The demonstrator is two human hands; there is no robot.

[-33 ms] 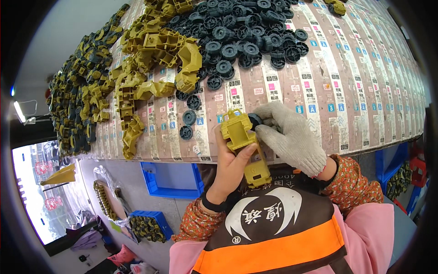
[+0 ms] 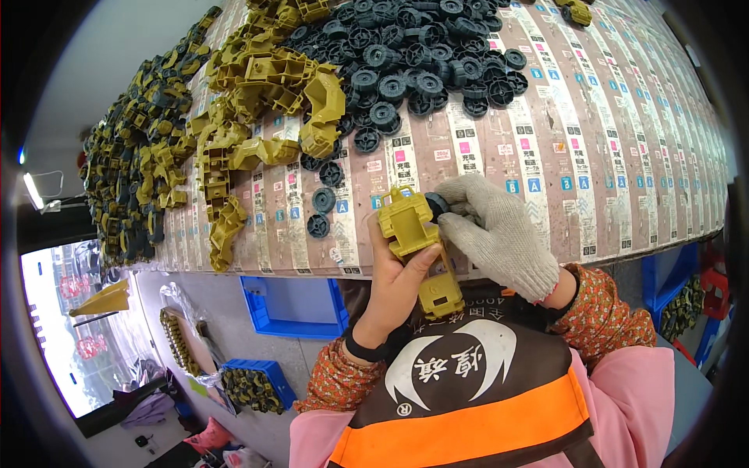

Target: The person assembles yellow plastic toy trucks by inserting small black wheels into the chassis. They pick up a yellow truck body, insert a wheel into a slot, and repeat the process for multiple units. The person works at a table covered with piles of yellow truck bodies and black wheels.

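Observation:
In my bare left hand [image 2: 394,285] I grip a yellow plastic toy truck body [image 2: 409,226], its open middle facing up and its narrower end pointing toward my apron. My right hand [image 2: 499,230], in a pale knitted glove, pinches a dark toy wheel [image 2: 437,204] against the truck body's right side, near its far end. The gloved fingers partly cover that wheel, so I cannot tell whether it sits on an axle. Several loose dark wheels [image 2: 323,200] lie on the table to the left, beyond my left hand.
A big pile of dark wheels [image 2: 421,54] covers the far middle of the table [image 2: 624,156]. Yellow truck bodies [image 2: 265,78] are heaped left of it, with yellow-and-dark toys [image 2: 140,148] farther left. Below the table edge sit a blue tray [image 2: 292,324] and a filled blue crate [image 2: 257,386].

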